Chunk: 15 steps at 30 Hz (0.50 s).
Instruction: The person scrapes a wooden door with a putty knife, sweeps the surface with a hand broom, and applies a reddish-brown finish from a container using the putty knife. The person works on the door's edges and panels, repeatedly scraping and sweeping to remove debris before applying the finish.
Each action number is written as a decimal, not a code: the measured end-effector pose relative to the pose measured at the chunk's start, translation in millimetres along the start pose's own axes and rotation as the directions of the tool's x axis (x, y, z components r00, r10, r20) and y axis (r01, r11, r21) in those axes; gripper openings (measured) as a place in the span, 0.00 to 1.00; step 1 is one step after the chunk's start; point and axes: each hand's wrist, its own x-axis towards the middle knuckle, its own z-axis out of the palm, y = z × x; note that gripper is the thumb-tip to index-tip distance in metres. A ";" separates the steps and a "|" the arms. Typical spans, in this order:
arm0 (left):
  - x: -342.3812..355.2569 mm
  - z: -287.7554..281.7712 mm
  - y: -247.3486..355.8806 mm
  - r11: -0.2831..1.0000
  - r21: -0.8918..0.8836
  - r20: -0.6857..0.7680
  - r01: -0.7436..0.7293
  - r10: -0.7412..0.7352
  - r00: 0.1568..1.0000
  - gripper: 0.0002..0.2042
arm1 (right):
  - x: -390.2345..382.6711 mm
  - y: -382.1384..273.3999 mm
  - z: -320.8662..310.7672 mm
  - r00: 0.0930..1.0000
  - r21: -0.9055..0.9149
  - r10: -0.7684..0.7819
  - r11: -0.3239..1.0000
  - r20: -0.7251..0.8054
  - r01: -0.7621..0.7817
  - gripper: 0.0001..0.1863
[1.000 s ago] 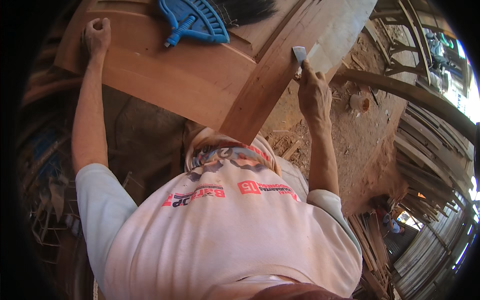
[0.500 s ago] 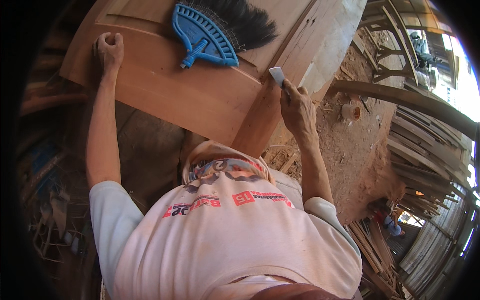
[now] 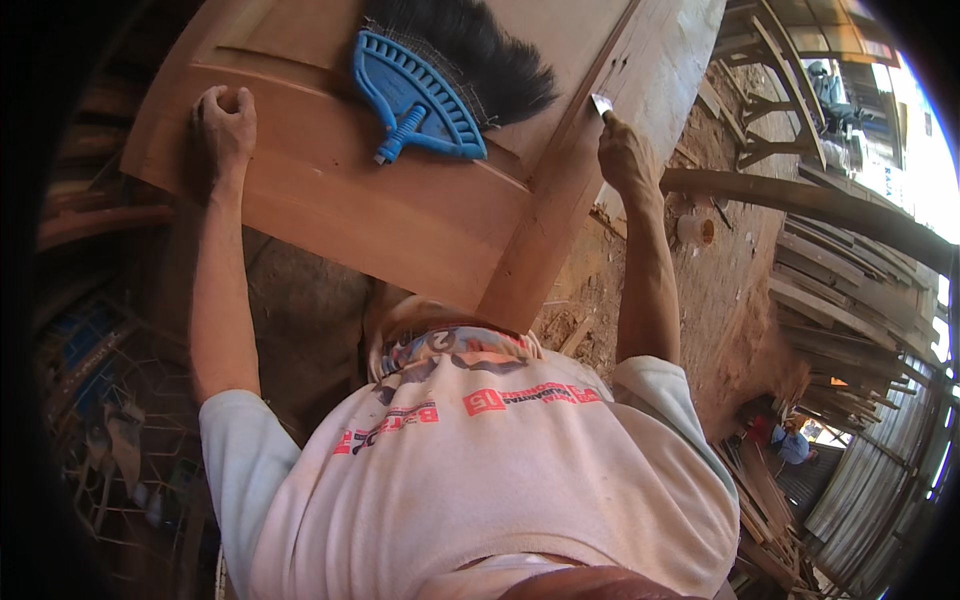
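A reddish-brown wooden panel door point(image 3: 350, 205) lies across the upper part of the view, its near edge by my waist. My right hand point(image 3: 628, 155) grips a putty knife point(image 3: 601, 104) with a pale, flat blade, which meets the door's right side strip beside a patch of dark cracks. My left hand point(image 3: 228, 125) rests on the left part of the door. Its fingers are loosely curled, with a gap between thumb and fingers and nothing visible in them. Between my hands lies a blue plastic broom head point(image 3: 420, 105) with black bristles.
A white pot point(image 3: 694, 231) stands on the dirt floor to the right, beside a thin dark tool. A wooden beam point(image 3: 810, 195) crosses behind it. Stacked boards point(image 3: 840, 290) line the right side, and a person point(image 3: 793, 445) is far off at lower right.
My right hand has moved the putty knife farther away and to the right along the door's side strip. My left hand stays on the door, its thumb and fingers slightly farther apart.
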 end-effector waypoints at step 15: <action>-3.2 11.7 -11.3 1.000 -0.030 -0.094 -0.010 0.007 0.996 0.23 | 74.4 23.6 -9.4 0.993 -0.073 0.016 0.997 0.121 -0.007 0.22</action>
